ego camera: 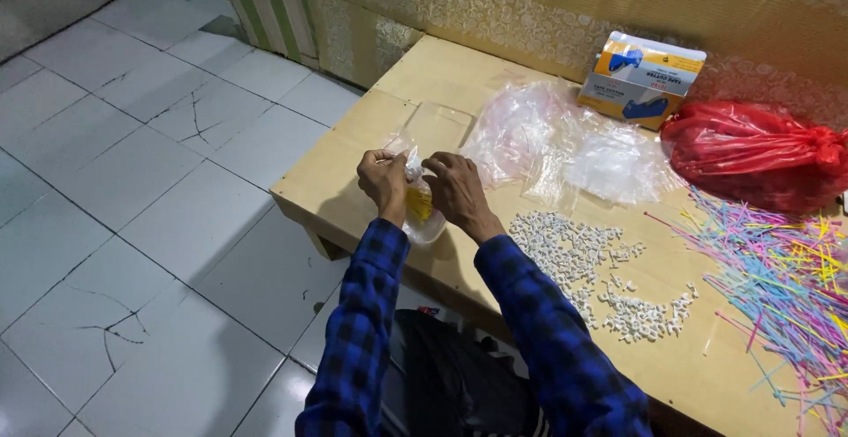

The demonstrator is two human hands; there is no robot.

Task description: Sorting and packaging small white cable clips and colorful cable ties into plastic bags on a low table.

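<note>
Head view, single frame, looking down.

Item 1. Left hand [382, 176], centre of frame: fingers curled and pinched on the top edge of a small clear plastic pouch [419, 209]. Closed on the pouch mouth.

Item 2. Right hand [455, 188], just right of the left: fingers bent inward, gripping the same top edge from the other side. Closed on the pouch. Both sleeves are blue-and-black check.

Item 3. The pouch, held between the two hands over the near left corner of the table [353, 150]. It hangs below the fingers and holds something yellow and some pale pieces; contents too small to identify.

Item 4. Heap of small white plastic pieces [583, 256], lower centre-right, loose on the tabletop.

Item 5. Thin coloured sticks [777, 278], pink, blue and yellow, spread at the right edge.

Item 6. Pile of empty clear bags [565, 150], upper centre, beyond the hands.

Item 7. Red plastic bag [751, 150], tied, upper right.

Item 8. Cardboard box [642, 77], blue, orange and white, upper centre-right against the wall.

Item 9. White tiled floor [132, 181], cracked in places, left half.

Handling note, as judgement: the work appears to be closing the pouch mouth. Keeping the pouch upright, the two edges aligned and the pinch travelling evenly across the top should prevent spills and gaps.
</note>
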